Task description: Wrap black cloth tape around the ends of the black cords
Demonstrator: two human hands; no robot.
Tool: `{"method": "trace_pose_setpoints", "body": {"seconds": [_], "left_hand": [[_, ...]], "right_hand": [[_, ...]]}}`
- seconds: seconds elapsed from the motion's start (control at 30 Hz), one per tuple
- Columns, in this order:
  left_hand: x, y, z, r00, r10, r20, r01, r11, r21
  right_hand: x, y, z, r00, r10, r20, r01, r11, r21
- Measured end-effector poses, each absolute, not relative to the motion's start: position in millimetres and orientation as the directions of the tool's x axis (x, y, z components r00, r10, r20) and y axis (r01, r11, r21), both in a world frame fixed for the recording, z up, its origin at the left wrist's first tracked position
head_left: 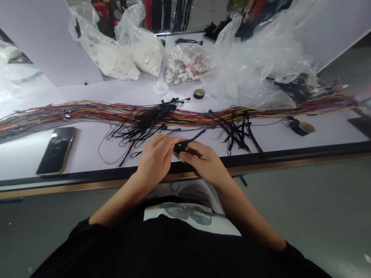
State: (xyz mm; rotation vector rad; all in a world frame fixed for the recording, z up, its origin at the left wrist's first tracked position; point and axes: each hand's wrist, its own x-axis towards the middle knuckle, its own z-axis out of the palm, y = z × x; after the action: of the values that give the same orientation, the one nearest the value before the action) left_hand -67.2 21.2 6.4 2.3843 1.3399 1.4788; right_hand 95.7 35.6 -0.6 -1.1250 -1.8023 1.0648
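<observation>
Both hands meet at the table's front edge around a small black cable piece [182, 145], whose thin end points right. My left hand [156, 159] has its fingers closed on the piece from the left. From the right, my right hand [204, 159] grips it between thumb and curled fingers. Just behind my left hand lies a pile of thin black cables [147, 119], on top of a long bundle of red and yellow wires [100, 109]. Short black cable pieces [238, 132] lie in a loose heap to the right of my right hand.
A phone [56, 151] lies at the left. One tape roll [199, 93] sits behind the wires, another [302, 128] at the right. Bags of white connectors [148, 53], a bag of mixed connectors [185, 64] and clear plastic bags [258, 67] stand along the back.
</observation>
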Motion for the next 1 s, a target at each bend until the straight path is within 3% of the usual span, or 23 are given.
{"method": "trace_pose_setpoints", "body": {"seconds": [0.13, 0.37, 0.53, 0.67, 0.83, 1.0], "left_hand": [[-70.1, 22.1, 6.5, 0.139, 0.672, 0.727, 0.692, -0.592, 0.414], [-65.7, 22.1, 3.2, 0.073, 0.845, 0.53, 0.578, -0.469, 0.668], [-58.9, 19.7, 6.9, 0.015, 0.987, 0.163, 0.184, -0.163, 0.969], [-54.2, 15.6, 11.2, 0.09, 0.994, -0.055, -0.091, 0.063, 0.994], [-54.0, 16.2, 9.5, 0.147, 0.989, -0.027, -0.045, 0.034, 0.998], [-59.3, 21.1, 6.0, 0.086, 0.987, 0.137, 0.237, -0.154, 0.959]], "right_hand": [[94.5, 30.6, 2.4, -0.306, 0.936, 0.171, 0.282, 0.261, -0.923], [90.6, 25.5, -1.5, -0.303, 0.943, 0.138, 0.229, 0.212, -0.95], [87.6, 28.1, -8.5, -0.29, 0.954, 0.073, 0.131, 0.115, -0.985], [88.1, 30.9, -6.7, -0.188, 0.978, 0.091, 0.242, 0.136, -0.961], [89.7, 32.2, -1.2, -0.181, 0.974, 0.136, 0.382, 0.197, -0.903], [93.8, 31.2, 1.3, -0.256, 0.924, 0.283, 0.528, 0.379, -0.76]]}}
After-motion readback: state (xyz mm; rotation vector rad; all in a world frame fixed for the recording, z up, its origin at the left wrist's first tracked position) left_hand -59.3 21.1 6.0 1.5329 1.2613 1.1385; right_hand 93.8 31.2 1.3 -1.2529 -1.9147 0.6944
